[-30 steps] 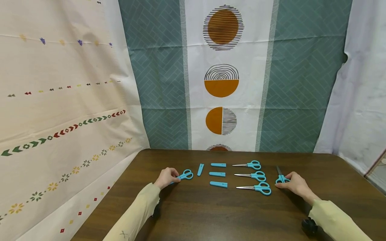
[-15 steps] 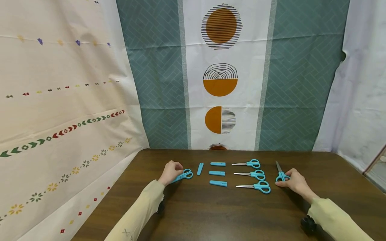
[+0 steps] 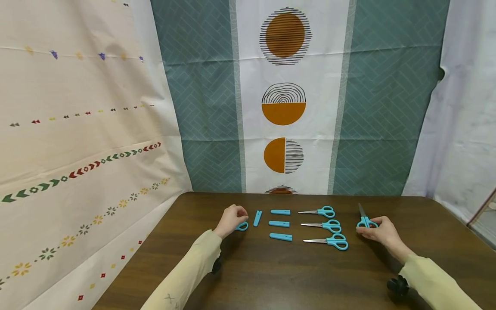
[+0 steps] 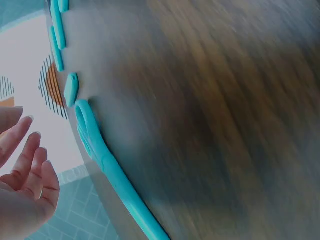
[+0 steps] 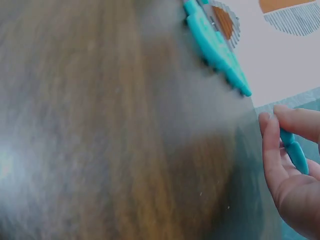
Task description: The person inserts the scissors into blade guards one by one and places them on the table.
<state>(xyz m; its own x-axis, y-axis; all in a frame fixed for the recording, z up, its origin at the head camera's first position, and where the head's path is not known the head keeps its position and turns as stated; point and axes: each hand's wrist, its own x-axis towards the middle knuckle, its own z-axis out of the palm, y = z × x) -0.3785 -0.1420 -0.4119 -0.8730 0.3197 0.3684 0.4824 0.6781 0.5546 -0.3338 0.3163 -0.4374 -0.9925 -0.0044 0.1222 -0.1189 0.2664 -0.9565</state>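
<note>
My left hand (image 3: 231,220) hovers over the table with loosely bent fingers and nothing in them. Below it lies a pair of scissors with turquoise handles (image 3: 243,227); the left wrist view shows a turquoise blade cover (image 4: 132,197) over its blades. My right hand (image 3: 382,234) pinches another pair of scissors (image 3: 364,221) by the handle loops, its bare blades pointing away from me. In the right wrist view a handle (image 5: 296,152) shows between thumb and fingers. A single turquoise blade cover (image 3: 257,218) lies slanted just right of my left hand.
Three more blade covers (image 3: 279,224) lie in a column mid-table. To their right, three uncovered scissors (image 3: 331,226) point their blades left, between the covers and my right hand. Patterned cloths (image 3: 284,107) hang behind the brown table (image 3: 286,275).
My left hand has let go of the covered scissors and moved right and up over their handles. The right hand, still holding its scissors, has shifted slightly away and to the right.
</note>
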